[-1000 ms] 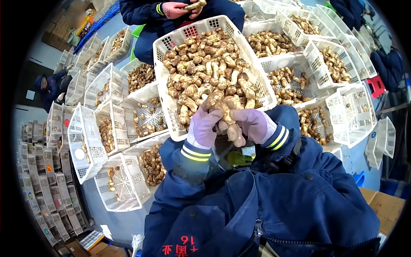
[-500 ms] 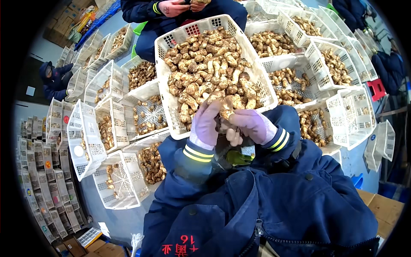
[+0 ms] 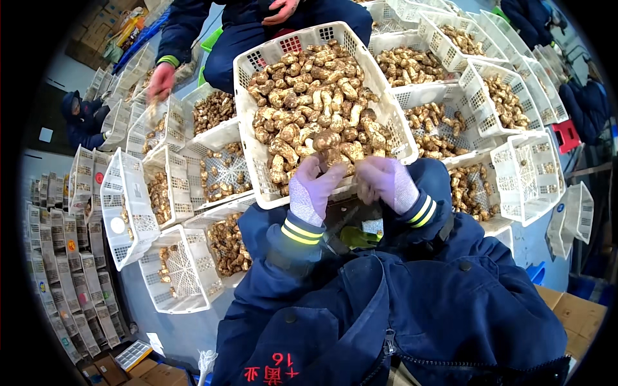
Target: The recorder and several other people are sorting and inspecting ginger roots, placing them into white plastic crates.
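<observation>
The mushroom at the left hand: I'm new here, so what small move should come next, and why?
Probably steady the mushroom with the left hand: it appears held there, at the near end of a crate of loose mushrooms, while the right hand is blurred beside it, its own hold unclear.

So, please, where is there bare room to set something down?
Blue-grey floor shows between the lower-left white lattice plastic crate, the stacked grey crates and the navy-blue fabric jacket. That lattice crate also has bare bottom beside a few brown mushrooms. Crowded: the large white plastic crate, holding heaped brown mushrooms.
</observation>
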A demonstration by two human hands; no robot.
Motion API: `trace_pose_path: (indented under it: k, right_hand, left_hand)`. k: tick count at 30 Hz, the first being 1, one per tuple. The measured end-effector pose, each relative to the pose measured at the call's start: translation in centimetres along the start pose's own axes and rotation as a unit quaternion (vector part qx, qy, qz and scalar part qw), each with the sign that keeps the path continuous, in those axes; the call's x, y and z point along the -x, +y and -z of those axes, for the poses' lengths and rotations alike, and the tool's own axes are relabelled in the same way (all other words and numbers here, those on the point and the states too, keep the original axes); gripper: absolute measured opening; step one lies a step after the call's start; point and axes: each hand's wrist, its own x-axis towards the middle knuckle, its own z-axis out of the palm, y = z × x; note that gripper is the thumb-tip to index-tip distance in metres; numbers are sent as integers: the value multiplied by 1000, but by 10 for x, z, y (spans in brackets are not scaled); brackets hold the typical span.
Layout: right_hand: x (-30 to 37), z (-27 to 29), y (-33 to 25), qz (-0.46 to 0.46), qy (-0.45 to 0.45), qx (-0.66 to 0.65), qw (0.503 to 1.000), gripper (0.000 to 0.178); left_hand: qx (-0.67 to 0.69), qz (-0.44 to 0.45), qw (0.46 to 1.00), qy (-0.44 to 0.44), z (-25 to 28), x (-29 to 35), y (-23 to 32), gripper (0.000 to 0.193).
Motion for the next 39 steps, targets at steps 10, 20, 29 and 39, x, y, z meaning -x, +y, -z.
trace_pose_path:
  k: [10,20,29,39]
  right_hand:
    - [-10,17,16,290,-6,247,925,17]
    - [5,97,5,328,68,160,929,11]
    - [-21,212,61,63,231,-405,882,34]
    - [-1,148,10,186,157,-182,953,38]
  left_hand:
    - [-339,-141,930,-32,-15,8,10,53]
    - [-268,-78,960,8,22,-20,50,37]
    - [-546,-291,723,-307,-43,-112,21,49]
    - [-674,-231,628,-313,-65,-150,-18,39]
